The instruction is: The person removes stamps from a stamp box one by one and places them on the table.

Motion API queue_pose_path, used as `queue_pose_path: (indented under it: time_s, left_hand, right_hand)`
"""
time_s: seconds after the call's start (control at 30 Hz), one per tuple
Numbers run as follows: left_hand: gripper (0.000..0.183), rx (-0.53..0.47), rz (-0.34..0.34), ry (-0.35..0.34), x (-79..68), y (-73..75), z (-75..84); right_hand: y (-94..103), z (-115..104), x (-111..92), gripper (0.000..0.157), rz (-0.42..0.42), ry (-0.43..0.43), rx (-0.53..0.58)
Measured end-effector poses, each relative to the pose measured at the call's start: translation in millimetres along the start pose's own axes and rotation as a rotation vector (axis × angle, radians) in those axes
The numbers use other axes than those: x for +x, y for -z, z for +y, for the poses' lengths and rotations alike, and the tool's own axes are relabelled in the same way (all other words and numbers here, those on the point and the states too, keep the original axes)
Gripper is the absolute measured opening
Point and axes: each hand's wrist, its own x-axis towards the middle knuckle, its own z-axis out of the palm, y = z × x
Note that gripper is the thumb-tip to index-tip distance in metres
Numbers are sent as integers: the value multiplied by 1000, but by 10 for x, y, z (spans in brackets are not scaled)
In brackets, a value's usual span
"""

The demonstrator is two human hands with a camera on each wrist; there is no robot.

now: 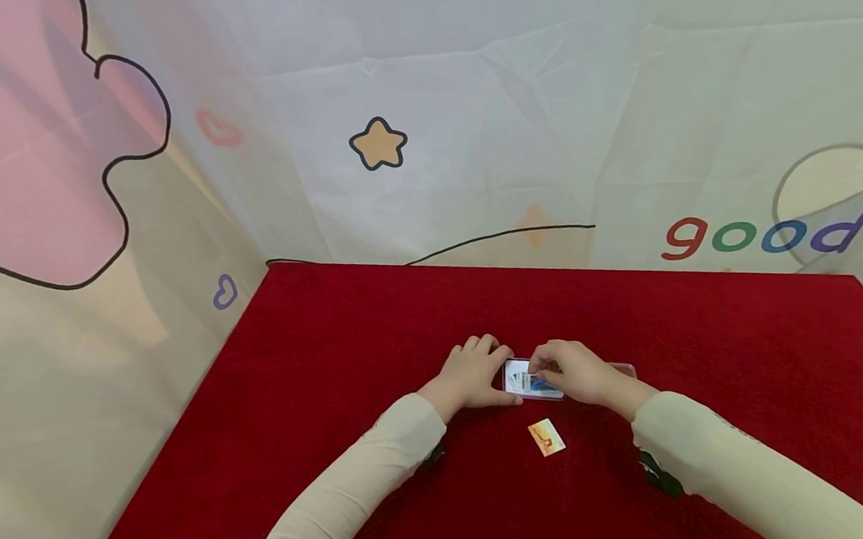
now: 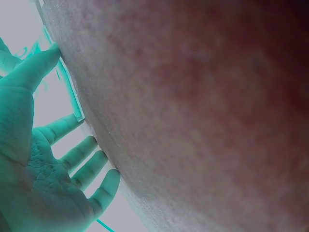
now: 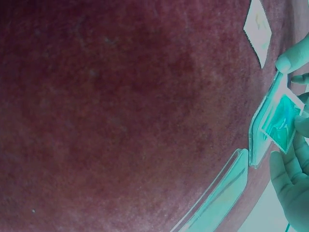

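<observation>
A small clear plastic case (image 1: 535,397) lies on the red cloth, with white and blue contents. My left hand (image 1: 473,373) holds it at its left end, thumb at the near edge and index finger at the far edge; the other fingers are spread. Over the case, my right hand (image 1: 573,371) pinches a blue stamp (image 3: 282,123) with toothed edges, tilted in the right wrist view. An orange and cream stamp (image 1: 546,437) lies flat on the cloth, nearer than the case.
A second clear plastic piece (image 3: 224,188), perhaps a lid, lies right of the case, partly behind my right hand in the head view. The red cloth (image 1: 367,323) covers the table. A printed white sheet (image 1: 486,140) hangs behind it.
</observation>
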Motion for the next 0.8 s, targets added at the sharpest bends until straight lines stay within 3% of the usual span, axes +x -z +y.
queue_pose_path:
  time_s: [0.53,0.8]
  left_hand:
    - [66,-5,2,-1,-4,2,1]
    - [67,-9,-2,-1,5,-1,1]
  right_hand:
    - [25,3,-44,9,19,8,12]
    - [62,21,-87,10,41,-28,45]
